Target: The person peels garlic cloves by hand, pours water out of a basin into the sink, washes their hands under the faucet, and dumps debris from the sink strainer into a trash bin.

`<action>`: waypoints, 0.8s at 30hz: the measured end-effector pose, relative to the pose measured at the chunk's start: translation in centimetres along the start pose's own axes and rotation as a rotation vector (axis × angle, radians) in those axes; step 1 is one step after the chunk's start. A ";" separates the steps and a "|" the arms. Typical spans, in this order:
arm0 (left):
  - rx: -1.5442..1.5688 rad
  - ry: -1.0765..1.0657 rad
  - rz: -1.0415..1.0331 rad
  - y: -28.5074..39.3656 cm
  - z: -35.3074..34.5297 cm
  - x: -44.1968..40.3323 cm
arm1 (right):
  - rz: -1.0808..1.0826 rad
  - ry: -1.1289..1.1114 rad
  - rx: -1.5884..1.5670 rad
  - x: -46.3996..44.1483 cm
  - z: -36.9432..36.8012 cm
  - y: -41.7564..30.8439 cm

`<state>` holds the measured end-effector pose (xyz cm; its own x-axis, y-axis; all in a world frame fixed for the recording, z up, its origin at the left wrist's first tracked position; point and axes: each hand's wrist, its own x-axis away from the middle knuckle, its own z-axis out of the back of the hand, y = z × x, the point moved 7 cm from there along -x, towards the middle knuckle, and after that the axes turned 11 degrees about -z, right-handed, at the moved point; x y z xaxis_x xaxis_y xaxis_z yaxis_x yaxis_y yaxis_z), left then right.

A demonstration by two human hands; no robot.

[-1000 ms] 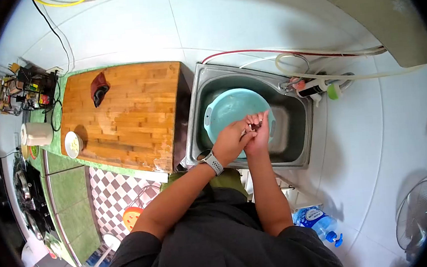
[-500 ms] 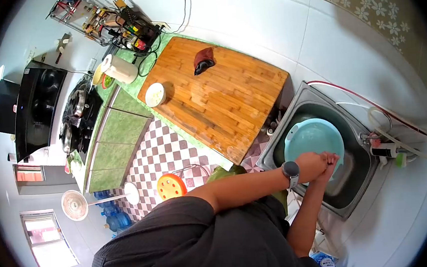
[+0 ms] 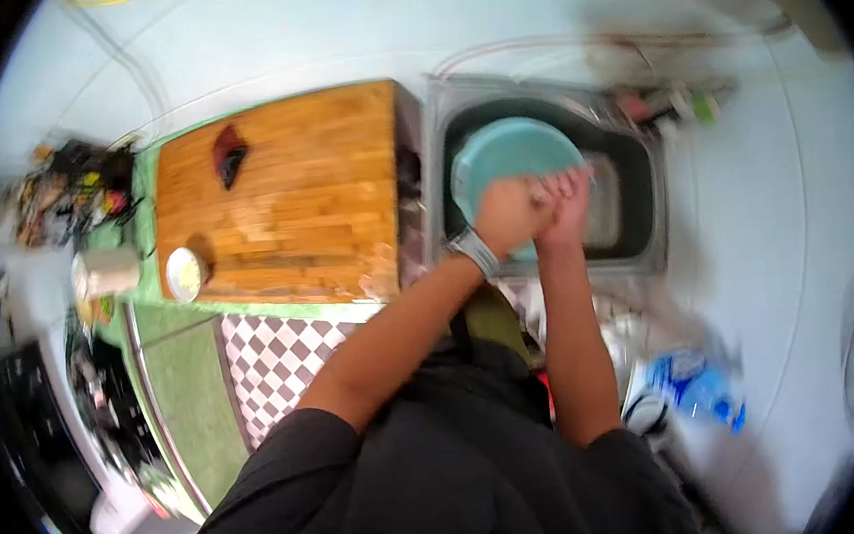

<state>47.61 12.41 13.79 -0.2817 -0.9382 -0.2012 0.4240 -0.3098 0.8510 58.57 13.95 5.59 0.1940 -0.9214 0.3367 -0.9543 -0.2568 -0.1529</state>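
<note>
Over a light-blue basin (image 3: 510, 148) my two hands meet, both blurred. My left hand (image 3: 513, 214), with a watch (image 3: 473, 251) on its wrist, is closed against the other one. My right hand (image 3: 567, 206) has its fingers curled up beside the left. Whatever lies between the hands, if anything, is hidden. The basin sits in a metal sink (image 3: 650, 211), below and behind my hands.
Left of the sink is a thick wooden board (image 3: 311, 201) bearing a white bowl (image 3: 185, 275) and a dark red and black item (image 3: 230, 156). A pale jug (image 3: 106, 272) stands further left. Blue packaging (image 3: 692, 387) is at lower right.
The view has swung round, so the board and sink now appear nearly level and further left. My hands stay together over the basin and have shifted slightly against each other.
</note>
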 end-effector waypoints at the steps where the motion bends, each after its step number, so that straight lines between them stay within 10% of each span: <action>1: 0.030 0.022 -0.027 0.0 0.2 -0.1 | 0.005 0.008 0.001 0.6 -0.9 0.1; 3: 0.100 0.000 -0.042 -0.7 0.5 -0.2 | 0.156 0.278 0.103 1.9 -2.2 0.1; 11: 1.406 -0.145 0.687 0.2 -0.9 5.0 | 0.271 0.075 0.324 8.0 -7.5 -0.1; 14: 1.737 -0.279 0.688 0.4 -2.9 5.8 | 0.471 0.449 0.735 11.1 -9.0 0.8; 17: 1.645 -0.137 0.764 2.3 -2.7 7.2 | 0.774 0.541 1.571 15.3 -14.8 2.1; 20: 1.761 -0.177 0.609 5.3 -2.3 7.6 | 1.176 0.330 1.751 16.7 -16.1 3.7; 24: 1.732 -0.223 0.526 3.3 -4.3 6.9 | 1.146 0.304 1.805 17.9 -16.0 3.3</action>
<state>50.77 4.21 13.06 -0.5872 -0.7933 0.1608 -0.7321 0.6053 0.3126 55.25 1.26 26.00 -0.3622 -0.8171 -0.4485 0.6347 0.1362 -0.7607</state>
